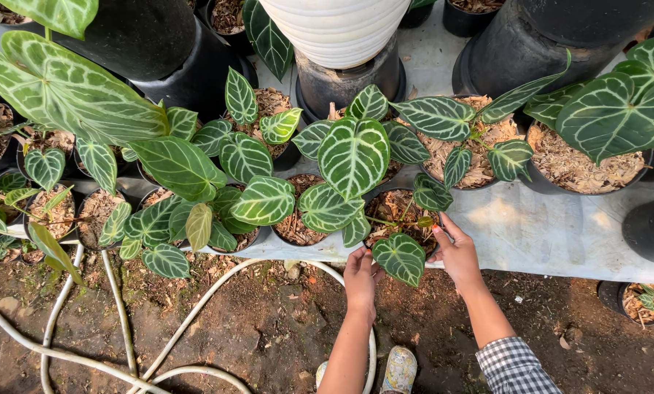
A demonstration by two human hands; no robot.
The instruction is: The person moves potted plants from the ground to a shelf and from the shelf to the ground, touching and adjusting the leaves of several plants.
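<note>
I see my left hand [361, 277] and right hand [456, 252], fingers clamped on a black pot [403, 211] at the grey bench [546, 230] edge, above a dirt floor [269, 328].

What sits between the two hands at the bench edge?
In the head view, one dark green, white-veined leaf hangs between the left hand and right hand.

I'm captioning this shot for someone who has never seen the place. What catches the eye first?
Dark green heart-shaped leaves with bold white veins fill the bench across the upper frame. At lower centre, the left hand and right hand flank a small black pot at the bench edge. White hoses snake over the soil below.
</note>
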